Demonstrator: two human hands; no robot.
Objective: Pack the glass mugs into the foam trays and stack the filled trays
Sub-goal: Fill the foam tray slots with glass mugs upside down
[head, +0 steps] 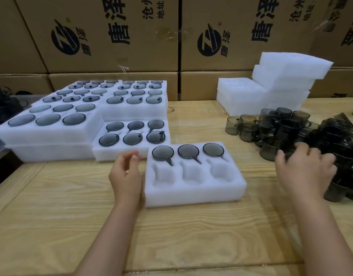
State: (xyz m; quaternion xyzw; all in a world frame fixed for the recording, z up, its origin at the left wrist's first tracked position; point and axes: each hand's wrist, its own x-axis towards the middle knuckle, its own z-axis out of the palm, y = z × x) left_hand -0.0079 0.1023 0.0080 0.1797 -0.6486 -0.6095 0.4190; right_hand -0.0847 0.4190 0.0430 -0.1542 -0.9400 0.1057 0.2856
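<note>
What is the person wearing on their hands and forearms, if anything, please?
Nothing that shows: the left hand and the right hand are bare, without gloves, and both forearms are bare down to the picture's lower edge, with no sleeve, watch or bracelet in view.

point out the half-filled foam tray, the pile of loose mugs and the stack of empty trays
half-filled foam tray (191,197): head view, bare front wall
pile of loose mugs (287,126): head view, a dark upper mug
stack of empty trays (291,62): head view, top tray's upper face
</note>
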